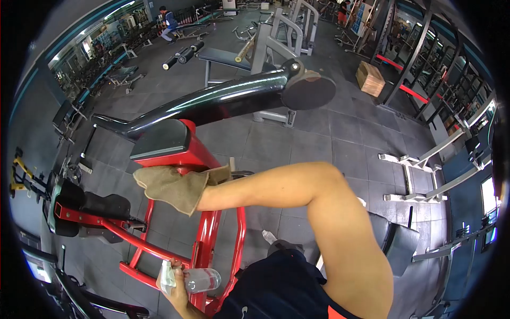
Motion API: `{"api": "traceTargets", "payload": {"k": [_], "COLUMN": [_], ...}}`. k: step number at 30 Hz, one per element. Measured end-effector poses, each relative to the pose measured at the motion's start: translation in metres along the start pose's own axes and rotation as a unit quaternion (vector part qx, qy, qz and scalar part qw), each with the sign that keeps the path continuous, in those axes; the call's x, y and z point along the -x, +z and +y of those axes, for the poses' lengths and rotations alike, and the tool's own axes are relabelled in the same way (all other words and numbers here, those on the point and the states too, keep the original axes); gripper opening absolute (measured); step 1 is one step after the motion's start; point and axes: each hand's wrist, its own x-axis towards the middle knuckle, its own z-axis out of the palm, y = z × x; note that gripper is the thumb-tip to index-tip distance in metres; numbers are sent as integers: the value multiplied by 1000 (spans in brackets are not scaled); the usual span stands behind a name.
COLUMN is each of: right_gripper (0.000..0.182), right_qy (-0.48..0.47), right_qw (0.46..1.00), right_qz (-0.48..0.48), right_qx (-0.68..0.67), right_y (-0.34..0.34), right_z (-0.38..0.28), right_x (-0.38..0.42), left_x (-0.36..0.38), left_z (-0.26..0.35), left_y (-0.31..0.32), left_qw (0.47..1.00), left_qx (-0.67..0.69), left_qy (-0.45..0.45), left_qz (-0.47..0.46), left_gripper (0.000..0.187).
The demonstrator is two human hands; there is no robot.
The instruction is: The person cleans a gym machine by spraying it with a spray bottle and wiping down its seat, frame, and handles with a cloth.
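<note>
Under the black pad (pixel 162 144), a cloth (pixel 172 187) could be snagged if dragged; beneath it, the right hand's grip cannot be told. Farther below the pad, the bottle (pixel 203 280) could be dropped if the left hand (pixel 179 288), clasped round it, were loosened.

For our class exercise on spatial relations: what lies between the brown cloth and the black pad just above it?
In the head view, the red support lies between the brown cloth and the black pad.

The dark tiled floor (pixel 353 135) bears a red machine (pixel 209 234) at lower left and a wooden box (pixel 370 79) at upper right.
</note>
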Motion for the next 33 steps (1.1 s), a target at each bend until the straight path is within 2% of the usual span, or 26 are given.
{"api": "traceTargets", "payload": {"k": [3,5,7,8,10,12,13,16,18,20,21,24,25,26,27,30,32,33], "right_gripper": [38,40,43,46,52,55,55,64,70,75,70,66,66,67,69,67,59,48], "right_qy": [76,154,223,243,266,256,241,217,255,242,258,239,248,257,271,266,234,214], "right_qw": [996,982,949,924,835,813,850,917,944,889,865,863,849,828,806,849,885,889], "right_qz": [21,111,189,180,155,147,152,266,201,311,284,213,295,373,395,357,231,117], "right_qx": [32,-7,-117,-233,-455,-502,-443,-203,-51,-232,-324,-391,-361,-330,-347,-286,-329,-388], "right_y": [14,16,20,20,17,-6,-34,-30,-97,-85,-62,-53,-47,-38,-26,-34,-72,-86], "right_z": [-12,-14,-18,-20,-21,-16,-9,0,31,65,77,75,64,47,35,45,76,92], "right_x": [-3,6,26,44,78,94,96,80,43,-4,-15,9,22,37,47,40,8,-7], "left_x": [-8,-9,-8,-5,0,7,11,13,14,8,4,-7,-9,-11,-12,-22,-28,-30], "left_z": [7,17,26,29,33,30,29,30,33,29,27,28,28,26,22,19,17,24], "left_y": [7,12,16,17,13,5,0,-2,2,7,9,8,16,20,24,40,42,50], "left_qw": [1000,999,999,999,998,998,998,997,997,997,997,985,988,991,993,995,993,993], "left_qx": [-12,-19,-22,-22,-26,-36,-40,-49,-63,-57,-53,-148,-116,-92,-67,-44,-60,-65], "left_qy": [4,24,40,42,49,55,50,48,22,31,37,22,64,60,56,52,60,63], "left_qz": [-12,-23,-19,-18,-15,-8,-4,-18,-27,-29,-30,-85,-82,-81,-78,-67,-79,-81], "left_gripper": [37,37,38,38,38,36,36,35,38,39,39,40,39,39,39,37,37,37]}}
